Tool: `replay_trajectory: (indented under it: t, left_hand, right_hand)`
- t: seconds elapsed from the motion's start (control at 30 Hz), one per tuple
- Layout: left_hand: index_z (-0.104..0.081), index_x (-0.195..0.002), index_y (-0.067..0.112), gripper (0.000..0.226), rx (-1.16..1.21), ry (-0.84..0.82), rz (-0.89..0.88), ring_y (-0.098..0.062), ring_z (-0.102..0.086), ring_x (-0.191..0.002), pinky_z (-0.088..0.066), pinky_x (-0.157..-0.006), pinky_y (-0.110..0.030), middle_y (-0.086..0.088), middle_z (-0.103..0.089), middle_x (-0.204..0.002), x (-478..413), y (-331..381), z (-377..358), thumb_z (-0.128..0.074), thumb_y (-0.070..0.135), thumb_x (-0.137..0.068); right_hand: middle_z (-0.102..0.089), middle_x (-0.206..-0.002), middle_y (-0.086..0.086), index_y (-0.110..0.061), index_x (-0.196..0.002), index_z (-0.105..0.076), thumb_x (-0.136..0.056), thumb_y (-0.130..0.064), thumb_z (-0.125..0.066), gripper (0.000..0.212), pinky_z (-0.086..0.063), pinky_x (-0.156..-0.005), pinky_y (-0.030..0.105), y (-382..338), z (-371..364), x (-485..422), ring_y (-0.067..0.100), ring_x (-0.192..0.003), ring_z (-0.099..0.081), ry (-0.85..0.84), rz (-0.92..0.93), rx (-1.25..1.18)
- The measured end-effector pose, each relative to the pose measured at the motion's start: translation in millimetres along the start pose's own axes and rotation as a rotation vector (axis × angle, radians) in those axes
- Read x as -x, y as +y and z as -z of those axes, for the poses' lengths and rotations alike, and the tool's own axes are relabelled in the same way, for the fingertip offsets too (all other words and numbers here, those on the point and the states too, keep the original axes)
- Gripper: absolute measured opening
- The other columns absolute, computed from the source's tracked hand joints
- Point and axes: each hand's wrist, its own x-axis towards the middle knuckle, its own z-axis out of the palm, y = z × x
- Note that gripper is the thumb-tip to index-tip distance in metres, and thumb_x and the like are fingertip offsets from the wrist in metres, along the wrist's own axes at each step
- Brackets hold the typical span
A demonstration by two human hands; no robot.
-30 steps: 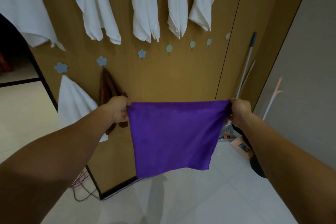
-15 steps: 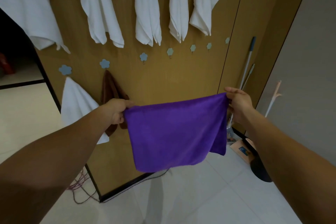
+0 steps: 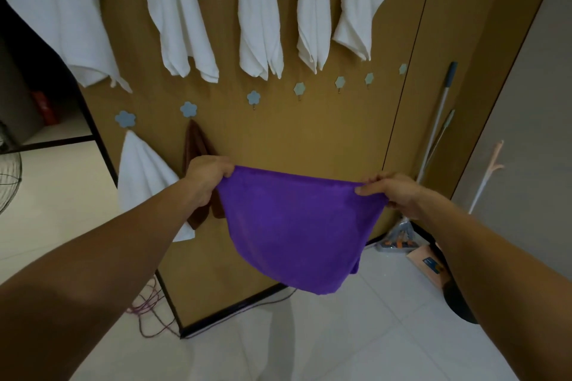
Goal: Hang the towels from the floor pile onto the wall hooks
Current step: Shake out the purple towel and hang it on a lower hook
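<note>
- Left hand (image 3: 206,180) and right hand (image 3: 392,192) each grip a top corner of the purple towel (image 3: 297,229), held in front of the wooden wall (image 3: 325,139).
- Towel's lower fold hides its back layer.
- Brown towel (image 3: 198,148) partly hidden behind the left hand; top white towels (image 3: 260,9) cut off by the frame.

I see the purple towel (image 3: 294,226) as soft, matt cloth with a fine short nap, while the white towels (image 3: 173,9) on the wall look thicker and rougher, like terry, and the brown cloth (image 3: 195,145) is matt and fuzzy. The wall panel (image 3: 309,139) reads to me as smooth, matt wood-look board, its pale blue flower hooks (image 3: 253,97) flat and plastic-looking. The floor tiles (image 3: 356,343) are glossy white with faint reflections, and the mop pole (image 3: 438,117) looks like smooth pale metal.
</note>
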Motion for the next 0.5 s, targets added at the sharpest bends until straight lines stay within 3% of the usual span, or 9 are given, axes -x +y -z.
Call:
replay_trajectory:
  t: [0.13,0.27,0.33,0.4,0.43,0.5]
  left_hand:
    - [-0.072,-0.103,0.013,0.034,-0.238,-0.039,-0.105,-0.014,-0.067,-0.083,-0.051,-0.063,-0.019,-0.005,-0.07,-0.095,-3.2,-4.8,0.0,-0.075,0.007,-0.07]
    - [-0.071,-0.079,0.02,0.016,-0.474,-0.004,-0.224,-0.014,-0.064,-0.079,-0.045,-0.062,-0.02,0.001,-0.068,-0.082,-2.7,-9.3,-3.2,-0.079,0.033,-0.075]
    - [-0.067,-0.074,0.02,0.023,-0.631,0.078,-0.303,-0.015,-0.061,-0.08,-0.043,-0.064,-0.021,0.001,-0.066,-0.078,-2.9,-11.1,-6.9,-0.071,0.042,-0.081]
    - [-0.065,-0.076,0.012,0.027,-0.768,0.193,-0.42,-0.024,-0.06,-0.086,-0.048,-0.075,-0.032,-0.01,-0.065,-0.086,-4.8,-12.3,-13.3,-0.067,0.038,-0.084]
    - [-0.063,-0.073,0.007,0.027,-0.774,0.23,-0.491,-0.029,-0.058,-0.086,-0.047,-0.077,-0.036,-0.017,-0.063,-0.087,-6.5,-12.6,-17.8,-0.065,0.032,-0.083]
    - [-0.057,-0.069,0.005,0.024,-0.644,0.252,-0.571,-0.026,-0.055,-0.077,-0.044,-0.072,-0.034,-0.018,-0.06,-0.079,-11.0,-10.0,-27.5,-0.063,0.024,-0.082]
  right_hand:
    - [-0.071,-0.077,0.001,-0.013,-0.082,-0.069,-0.069,-0.014,-0.086,0.021,-0.05,-0.05,0.019,2.0,-0.1,-13.5,0.012,-0.064,-0.066,0.02,0.125,0.169]
    - [-0.07,-0.079,0.003,-0.01,-0.083,-0.066,-0.077,-0.03,-0.081,0.026,-0.052,-0.054,0.024,4.8,3.1,-35.5,0.015,-0.064,-0.066,0.142,0.198,0.129]
    - [-0.064,-0.097,0.003,-0.009,-0.079,-0.063,-0.078,-0.031,-0.078,0.027,-0.053,-0.071,0.032,2.0,0.8,-49.9,0.022,-0.088,-0.064,0.249,0.254,0.203]
    - [-0.053,-0.124,0.006,-0.004,-0.088,-0.069,-0.08,-0.029,-0.075,0.027,-0.045,-0.097,0.04,-6.8,-8.4,-62.0,0.026,-0.117,-0.051,0.372,0.322,0.342]
    - [-0.054,-0.126,0.008,0.001,-0.096,-0.069,-0.081,-0.025,-0.072,0.03,-0.044,-0.098,0.041,-12.4,-14.9,-67.0,0.028,-0.118,-0.051,0.386,0.353,0.352]
    - [-0.062,-0.097,0.011,0.004,-0.094,-0.065,-0.083,-0.019,-0.066,0.026,-0.05,-0.08,0.044,-23.4,-29.4,-77.1,0.03,-0.093,-0.061,0.363,0.386,0.266]
